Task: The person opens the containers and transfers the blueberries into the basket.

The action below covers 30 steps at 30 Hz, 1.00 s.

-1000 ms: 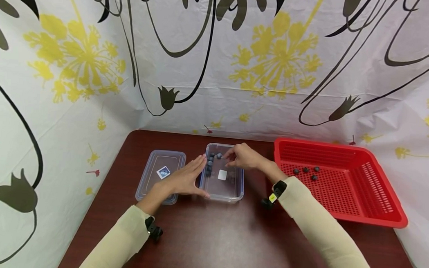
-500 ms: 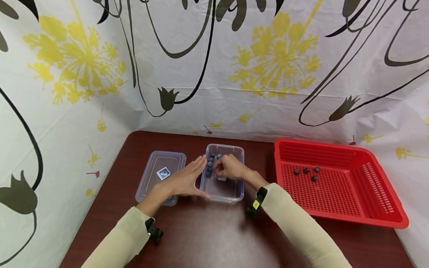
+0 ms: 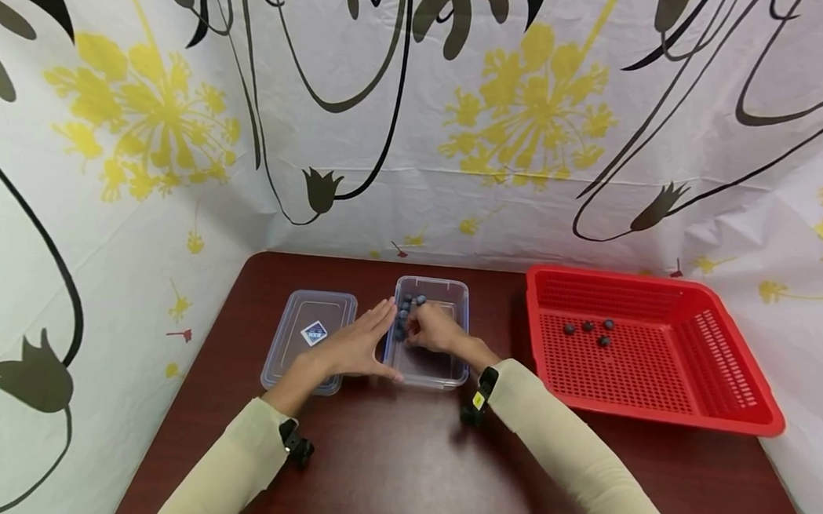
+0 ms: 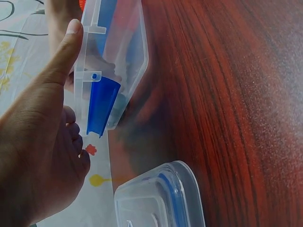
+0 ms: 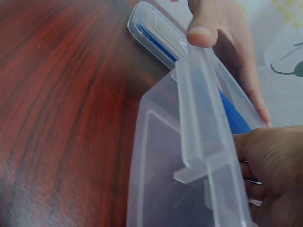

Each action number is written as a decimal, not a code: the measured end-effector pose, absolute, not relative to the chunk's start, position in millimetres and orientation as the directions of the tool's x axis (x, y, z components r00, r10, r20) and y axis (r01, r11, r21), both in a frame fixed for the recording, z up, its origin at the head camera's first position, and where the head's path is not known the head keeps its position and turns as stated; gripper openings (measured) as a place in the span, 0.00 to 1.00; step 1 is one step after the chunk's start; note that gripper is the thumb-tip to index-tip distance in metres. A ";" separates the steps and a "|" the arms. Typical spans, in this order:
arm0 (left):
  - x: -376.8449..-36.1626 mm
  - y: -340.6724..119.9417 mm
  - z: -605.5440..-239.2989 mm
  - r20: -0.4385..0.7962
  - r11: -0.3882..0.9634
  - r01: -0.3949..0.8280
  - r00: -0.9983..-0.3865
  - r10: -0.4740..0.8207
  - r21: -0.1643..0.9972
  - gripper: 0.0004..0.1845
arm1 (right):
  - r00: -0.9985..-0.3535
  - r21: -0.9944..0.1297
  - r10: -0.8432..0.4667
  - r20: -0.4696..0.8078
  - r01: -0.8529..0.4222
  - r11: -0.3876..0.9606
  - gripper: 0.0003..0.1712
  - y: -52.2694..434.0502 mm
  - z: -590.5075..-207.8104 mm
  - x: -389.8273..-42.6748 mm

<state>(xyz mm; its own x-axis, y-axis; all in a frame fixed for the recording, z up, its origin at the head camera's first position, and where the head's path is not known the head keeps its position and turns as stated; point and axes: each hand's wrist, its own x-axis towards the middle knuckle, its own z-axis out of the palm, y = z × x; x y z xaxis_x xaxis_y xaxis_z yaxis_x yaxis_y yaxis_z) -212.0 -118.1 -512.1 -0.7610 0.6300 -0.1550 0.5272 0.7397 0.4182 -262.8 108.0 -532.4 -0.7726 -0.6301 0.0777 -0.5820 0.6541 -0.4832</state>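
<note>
A clear plastic container [image 3: 453,291] stands on the dark wooden table [image 3: 399,461], with a row of blueberries [image 3: 404,309] along its left inner wall. My left hand [image 3: 353,344] lies flat against the container's left wall with straight fingers, its thumb [image 4: 64,47] on the near rim. My right hand [image 3: 435,329] reaches inside the container with curled fingers [image 5: 277,165] beside the berries. What those fingers hold is hidden. The container's blue-sealed lid [image 3: 311,333] lies flat to the left of it.
A red perforated basket [image 3: 658,382] sits at the right with several blueberries [image 3: 587,327] on its floor. A flowered white curtain [image 3: 420,116] closes off the back and both sides of the table.
My right hand has moved left and down from the container's far right rim into the container, ending beside the row of berries. My left hand has stayed against the left wall.
</note>
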 end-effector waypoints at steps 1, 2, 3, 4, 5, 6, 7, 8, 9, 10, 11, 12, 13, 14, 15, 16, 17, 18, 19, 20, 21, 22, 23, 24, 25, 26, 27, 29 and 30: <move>-212.0 -118.4 -511.8 -0.154 0.739 0.527 -0.761 0.630 0.419 0.73 | -0.776 -0.491 -0.626 0.078 -0.576 0.653 0.07 106.4 -532.5 -261.9; -212.3 -118.6 -512.1 -0.151 0.738 0.528 -0.761 0.630 0.419 0.74 | -0.780 -0.498 -0.621 0.073 -0.568 0.655 0.07 104.8 -532.5 -261.0; -212.6 -118.8 -512.1 -0.148 0.737 0.530 -0.761 0.632 0.420 0.73 | -0.783 -0.507 -0.618 0.072 -0.562 0.654 0.07 103.4 -532.6 -260.4; -212.8 -118.8 -511.8 -0.145 0.734 0.530 -0.761 0.633 0.424 0.73 | -0.786 -0.513 -0.614 0.072 -0.557 0.653 0.06 102.0 -532.7 -259.8; -213.1 -118.9 -511.9 -0.143 0.733 0.532 -0.760 0.634 0.422 0.73 | -0.788 -0.516 -0.612 0.073 -0.555 0.652 0.06 100.9 -532.8 -259.3; -213.4 -118.8 -512.0 -0.142 0.731 0.535 -0.758 0.636 0.423 0.73 | -0.788 -0.516 -0.611 0.076 -0.555 0.652 0.06 100.2 -532.9 -259.0; -213.7 -118.7 -512.5 -0.139 0.729 0.537 -0.757 0.638 0.424 0.73 | -0.789 -0.513 -0.610 0.077 -0.556 0.654 0.06 99.6 -533.1 -258.7; -213.9 -118.6 -512.7 -0.139 0.729 0.538 -0.757 0.639 0.423 0.73 | -0.789 -0.510 -0.609 0.078 -0.557 0.656 0.06 99.3 -533.2 -258.5; -213.7 -118.5 -512.3 -0.142 0.730 0.538 -0.756 0.639 0.422 0.73 | -0.789 -0.506 -0.609 0.079 -0.558 0.657 0.06 99.1 -533.4 -258.5; -213.5 -118.4 -512.3 -0.146 0.731 0.537 -0.756 0.639 0.421 0.73 | -0.789 -0.499 -0.609 0.080 -0.561 0.661 0.06 99.1 -533.3 -258.3; -213.6 -118.2 -512.6 -0.146 0.731 0.537 -0.756 0.639 0.421 0.73 | -0.789 -0.496 -0.610 0.077 -0.561 0.663 0.06 99.3 -533.2 -258.0; -213.5 -118.2 -512.6 -0.148 0.732 0.536 -0.755 0.638 0.422 0.73 | -0.789 -0.491 -0.609 0.075 -0.561 0.666 0.06 99.7 -533.0 -257.8; -213.3 -118.1 -512.5 -0.148 0.731 0.534 -0.756 0.638 0.424 0.73 | -0.789 -0.490 -0.610 0.072 -0.560 0.668 0.06 100.0 -532.6 -257.5; -212.8 -118.1 -512.0 -0.151 0.732 0.532 -0.756 0.637 0.426 0.73 | -0.788 -0.492 -0.612 0.068 -0.560 0.667 0.06 100.5 -532.0 -257.4; -212.6 -118.1 -511.8 -0.152 0.732 0.531 -0.756 0.637 0.427 0.73 | -0.787 -0.493 -0.614 0.065 -0.560 0.666 0.07 101.1 -531.3 -257.3; -212.5 -117.9 -511.7 -0.150 0.731 0.532 -0.755 0.638 0.427 0.73 | -0.785 -0.494 -0.616 0.062 -0.560 0.665 0.07 102.1 -529.8 -257.1; -212.3 -117.8 -511.5 -0.149 0.730 0.532 -0.755 0.638 0.429 0.73 | -0.784 -0.498 -0.618 0.057 -0.559 0.663 0.07 103.3 -528.3 -257.0; -212.1 -117.9 -511.3 -0.151 0.730 0.532 -0.755 0.638 0.429 0.73 | -0.783 -0.496 -0.620 0.058 -0.562 0.663 0.08 104.6 -526.2 -257.0; -211.9 -117.9 -511.2 -0.151 0.731 0.532 -0.755 0.638 0.428 0.73 | -0.780 -0.494 -0.623 0.059 -0.565 0.661 0.08 106.0 -523.9 -256.9; -211.7 -117.9 -511.1 -0.153 0.731 0.530 -0.755 0.637 0.430 0.73 | -0.778 -0.494 -0.626 0.060 -0.568 0.658 0.09 107.7 -521.3 -256.7; -211.5 -118.0 -511.1 -0.154 0.731 0.528 -0.755 0.637 0.433 0.73 | -0.777 -0.492 -0.627 0.063 -0.570 0.657 0.09 109.4 -518.5 -256.5; -211.3 -118.1 -511.0 -0.155 0.731 0.525 -0.756 0.636 0.436 0.73 | -0.775 -0.493 -0.628 0.067 -0.573 0.655 0.09 111.5 -515.6 -256.2; -211.2 -118.2 -510.9 -0.159 0.732 0.520 -0.757 0.633 0.439 0.73 | -0.774 -0.496 -0.629 0.070 -0.574 0.652 0.09 113.7 -512.6 -255.8; -211.2 -118.2 -510.7 -0.162 0.734 0.517 -0.759 0.631 0.439 0.73 | -0.772 -0.496 -0.631 0.075 -0.578 0.648 0.09 116.2 -509.7 -255.5; -211.2 -118.2 -510.7 -0.163 0.735 0.516 -0.759 0.630 0.440 0.73 | -0.770 -0.496 -0.633 0.078 -0.580 0.645 0.09 118.8 -507.4 -255.2; -211.3 -118.1 -510.6 -0.163 0.736 0.515 -0.760 0.629 0.440 0.73 | -0.769 -0.501 -0.634 0.081 -0.581 0.641 0.10 121.7 -504.6 -254.8; -211.3 -118.2 -510.5 -0.161 0.735 0.516 -0.760 0.629 0.440 0.73 | -0.768 -0.503 -0.635 0.086 -0.584 0.638 0.10 124.9 -501.9 -254.2; -211.6 -118.1 -510.5 -0.156 0.735 0.520 -0.760 0.630 0.436 0.73 | -0.760 -0.496 -0.641 0.104 -0.598 0.629 0.09 132.0 -496.3 -253.3; -211.7 -118.1 -510.5 -0.156 0.734 0.521 -0.759 0.632 0.436 0.73 | -0.757 -0.495 -0.643 0.112 -0.604 0.625 0.09 135.9 -492.9 -252.5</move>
